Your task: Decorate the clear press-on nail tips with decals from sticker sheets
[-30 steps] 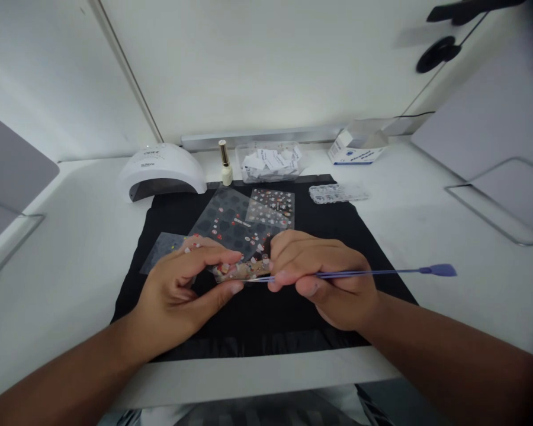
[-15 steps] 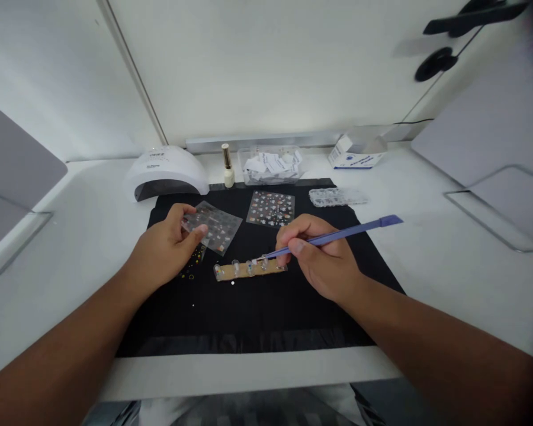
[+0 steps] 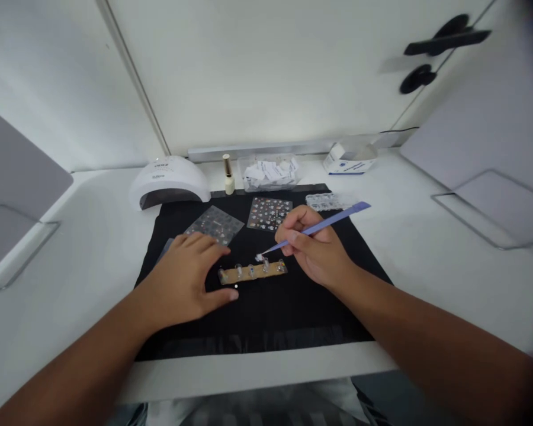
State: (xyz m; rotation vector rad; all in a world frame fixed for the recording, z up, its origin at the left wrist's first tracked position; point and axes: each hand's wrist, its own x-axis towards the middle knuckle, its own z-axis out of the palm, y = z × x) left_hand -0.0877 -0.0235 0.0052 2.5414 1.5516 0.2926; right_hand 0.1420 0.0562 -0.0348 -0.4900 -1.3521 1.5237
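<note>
- The nail lamp (image 3: 170, 180) sits near the counter's (image 3: 93, 236) back edge, left of the black mat (image 3: 266, 319); it plays no part in this step.
- The left hand (image 3: 189, 281) lies flat and open on the mat, palm down, holding nothing. Its fingertips rest just beside the left end of the tan nail strip (image 3: 253, 271). Judged from that, it serves best as a brace: keep it pressed down so the strip cannot slide.
- A clear sticker sheet (image 3: 214, 224) lies just beyond the left hand, towards the mat's back edge, with a second flowered sticker sheet (image 3: 269, 213) to its right.
- The nail strip lies mid-mat, carrying a row of small clear nail tips.
- The right hand (image 3: 315, 248) is closed in a pen grip around the blue tool (image 3: 320, 225). The tool's fine end, with a small pale bit on it, hovers just above the strip near its right half; whether it touches a tip is too small to tell.
- To do this well, lower the point slowly, keep the wrist resting on the mat, and press lightly.
- A clear parts box (image 3: 326, 201) lies at the mat's back right corner.
</note>
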